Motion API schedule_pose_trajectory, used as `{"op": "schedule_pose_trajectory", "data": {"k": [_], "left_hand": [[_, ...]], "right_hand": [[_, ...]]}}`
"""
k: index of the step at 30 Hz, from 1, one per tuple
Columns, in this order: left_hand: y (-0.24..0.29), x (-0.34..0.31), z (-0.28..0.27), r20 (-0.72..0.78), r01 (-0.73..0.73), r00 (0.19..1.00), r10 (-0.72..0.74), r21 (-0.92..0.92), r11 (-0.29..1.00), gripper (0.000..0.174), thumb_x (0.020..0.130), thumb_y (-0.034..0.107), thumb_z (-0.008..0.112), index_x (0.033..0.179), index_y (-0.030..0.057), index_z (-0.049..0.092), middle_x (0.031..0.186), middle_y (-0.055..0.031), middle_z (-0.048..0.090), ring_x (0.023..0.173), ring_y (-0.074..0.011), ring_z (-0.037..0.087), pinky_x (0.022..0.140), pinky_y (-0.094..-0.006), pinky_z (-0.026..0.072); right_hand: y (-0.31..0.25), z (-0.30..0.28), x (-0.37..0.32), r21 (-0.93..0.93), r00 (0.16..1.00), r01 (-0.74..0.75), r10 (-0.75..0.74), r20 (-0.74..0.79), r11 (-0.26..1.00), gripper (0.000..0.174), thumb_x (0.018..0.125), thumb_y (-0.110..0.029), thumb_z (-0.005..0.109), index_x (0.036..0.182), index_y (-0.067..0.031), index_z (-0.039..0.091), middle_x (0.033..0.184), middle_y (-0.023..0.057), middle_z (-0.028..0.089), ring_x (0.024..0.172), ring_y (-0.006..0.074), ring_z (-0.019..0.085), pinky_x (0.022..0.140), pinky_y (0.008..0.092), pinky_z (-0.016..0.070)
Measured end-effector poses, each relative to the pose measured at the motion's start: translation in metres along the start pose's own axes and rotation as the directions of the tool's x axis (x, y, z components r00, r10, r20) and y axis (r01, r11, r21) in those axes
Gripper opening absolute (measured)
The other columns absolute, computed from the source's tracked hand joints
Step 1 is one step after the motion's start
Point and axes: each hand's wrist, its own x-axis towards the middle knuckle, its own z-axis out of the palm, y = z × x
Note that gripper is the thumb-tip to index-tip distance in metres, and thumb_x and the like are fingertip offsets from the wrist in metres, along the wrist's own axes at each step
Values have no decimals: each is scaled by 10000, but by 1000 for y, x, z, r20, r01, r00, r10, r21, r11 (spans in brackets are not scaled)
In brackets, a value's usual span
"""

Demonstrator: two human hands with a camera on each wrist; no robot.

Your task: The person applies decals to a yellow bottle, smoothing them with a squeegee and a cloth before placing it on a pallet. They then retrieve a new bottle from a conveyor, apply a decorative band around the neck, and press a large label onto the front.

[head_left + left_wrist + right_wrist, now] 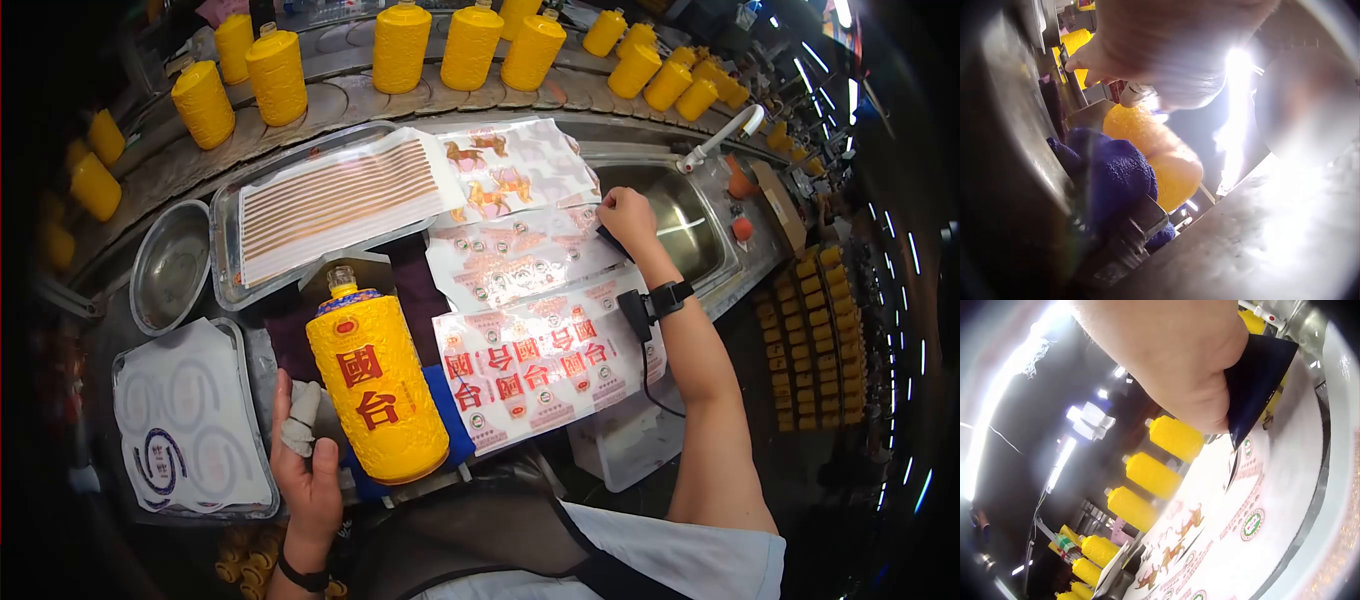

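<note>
A yellow bottle (400, 345) with red characters and a bare glass neck leans back on a blue cloth (448, 405). My left hand (312, 490) is at the bottle's lower left side, fingers extended and thumb apart, with white covers (301, 415) on some fingers. Over at the sink's near edge, my right hand (630, 218) grips a dark flat scraper (1262, 381). Below that hand lie decal sheets: one with golden horses (490, 165), one with small pale emblems (515, 255), and one with large red characters (545, 365).
A metal tray (228, 265) bears a sheet of gold stripes (335, 205). Left of it are a steel bowl (172, 270) and a tray with ring-shaped decals (190, 430). A sink (690, 225) with a white faucet (725, 135) lies right. Yellow bottles (403, 48) line the conveyor behind.
</note>
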Motion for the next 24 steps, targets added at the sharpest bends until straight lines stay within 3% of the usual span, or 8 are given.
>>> {"op": "schedule_pose_trajectory", "data": {"k": [7, 10, 14, 17, 19, 22, 23, 24], "left_hand": [[-1, -7, -1, 13, -18, 1000, 17, 25, 1000, 573, 1006, 342, 507, 1377, -94, 501, 1559, -255, 333, 1439, -363, 348, 1154, -428, 292], [1, -10, -3, 2, -19, 1000, 19, 31, 999, 550, 1001, 316, 512, 1365, -96, 516, 1556, -253, 342, 1434, -364, 357, 1153, -428, 294], [7, -10, -3, -23, -1, 1000, 2, 9, 1000, 501, 986, 252, 533, 1346, -96, 536, 1545, -258, 359, 1425, -356, 376, 1146, -419, 305], [5, -10, -5, -7, -29, 1000, 29, 27, 999, 468, 970, 195, 552, 1347, -84, 543, 1537, -260, 372, 1420, -344, 389, 1136, -404, 320], [7, -7, -5, 2, -14, 1000, 14, -34, 999, 458, 963, 178, 569, 1347, -71, 551, 1538, -258, 374, 1413, -329, 402, 1127, -389, 329], [12, -3, -2, 5, 45, 999, -45, -183, 982, 490, 970, 178, 568, 1398, -52, 504, 1523, -246, 400, 1415, -310, 398, 1128, -382, 325], [11, -2, -1, 8, 71, 997, -71, -253, 965, 499, 973, 174, 563, 1413, -49, 487, 1520, -243, 405, 1418, -305, 393, 1135, -382, 315], [8, -1, -3, 67, 114, 993, -99, -273, 955, 563, 974, 163, 558, 1476, -37, 398, 1537, -221, 384, 1428, -285, 373, 1161, -384, 276]], "right_hand": [[-4, -7, -1, 43, 995, 4, -8, 95, 999, 245, 734, -303, 768, 841, -89, 717, 979, 134, 697, 879, 351, 676, 744, 438, 533], [-1, -1, 2, 61, 998, -25, 21, 56, 998, 189, 761, -272, 743, 828, -99, 711, 970, 133, 687, 830, 351, 681, 711, 448, 538], [-18, -8, -21, -167, 916, 281, -316, -246, 945, 77, 803, -188, 680, 814, -117, 707, 882, 124, 650, 797, 332, 680, 678, 456, 543], [-41, -25, -45, -147, 888, 395, -418, -193, 907, 87, 797, -196, 697, 806, -109, 703, 864, 130, 638, 767, 335, 669, 660, 458, 534], [-70, -49, -74, -34, 854, 504, -504, -131, 863, 106, 786, -193, 722, 791, -91, 698, 828, 121, 630, 717, 321, 654, 636, 449, 516], [-137, -111, -137, 334, 833, 479, -540, 116, 811, 125, 743, -113, 786, 792, -39, 698, 776, 102, 640, 674, 239, 615, 608, 348, 466], [-157, -131, -156, 475, 795, 418, -565, 221, 774, 135, 738, -103, 796, 795, -27, 700, 751, 95, 634, 655, 219, 598, 597, 330, 452], [-171, -147, -169, 567, 692, 444, -668, 273, 693, 127, 740, -113, 790, 801, -42, 704, 759, 107, 632, 646, 243, 610, 586, 340, 462]]}}
